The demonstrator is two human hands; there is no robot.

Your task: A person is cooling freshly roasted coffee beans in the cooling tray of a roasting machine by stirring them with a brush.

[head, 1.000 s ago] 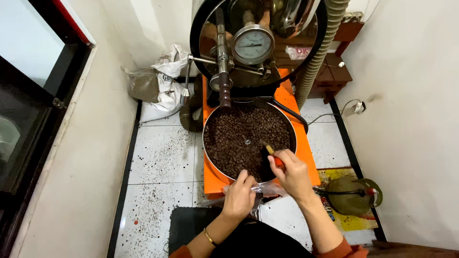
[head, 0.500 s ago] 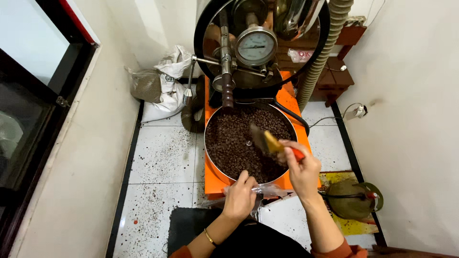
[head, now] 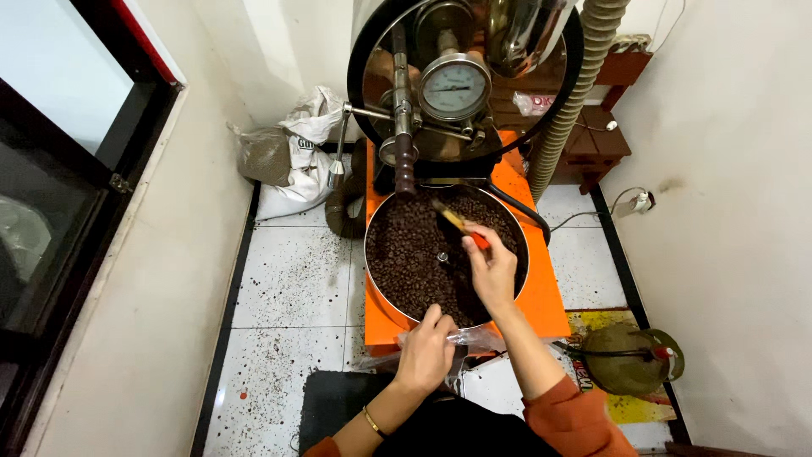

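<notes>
while the right hand (head: 492, 269) gripped a small brush (head: 457, 222) over the dark beans in the round cooling tray (head: 379, 279), the left hand (head: 425, 351) pinched a clear plastic bag (head: 474, 340) at the tray's near rim, so the step looked like sweeping beans toward that bag, needing short, steady strokes.

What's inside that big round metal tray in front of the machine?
The round tray is filled with dark roasted coffee beans, with a small metal hub at the centre. The right hand holds a brush over them. The tray's floor is hidden under the beans.
</notes>
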